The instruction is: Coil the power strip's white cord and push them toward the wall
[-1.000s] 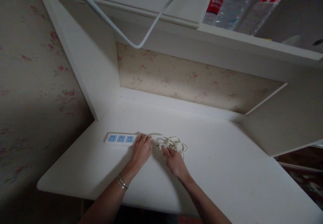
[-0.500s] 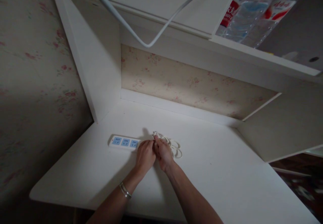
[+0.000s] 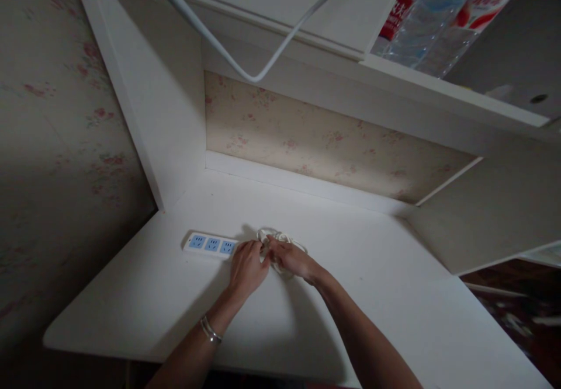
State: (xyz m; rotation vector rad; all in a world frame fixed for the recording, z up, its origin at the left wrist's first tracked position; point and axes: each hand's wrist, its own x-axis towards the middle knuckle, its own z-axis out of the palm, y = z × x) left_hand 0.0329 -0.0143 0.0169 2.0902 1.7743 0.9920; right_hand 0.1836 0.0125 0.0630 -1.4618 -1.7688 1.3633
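Note:
A white power strip (image 3: 209,243) with blue socket faces lies on the white desk (image 3: 184,301). Its right end is hidden behind my left hand (image 3: 248,265), whose fingers are curled together on the white cord. My right hand (image 3: 291,256) meets it from the right, fingers closed on the same cord (image 3: 284,238). Loops of this cord lie bunched behind and beneath my right hand. What exactly sits between the fingertips is partly covered.
Above the desk hangs a bent white tube (image 3: 256,77), close to the camera. Clear plastic bottles (image 3: 425,27) stand on the shelf at upper right. White side panels (image 3: 162,85) and a floral-papered back wall (image 3: 307,132) enclose the desk.
My right hand has turned, its forearm swinging outward to the right. The cord loops at its right have been drawn in closer. The whole view has shifted slightly.

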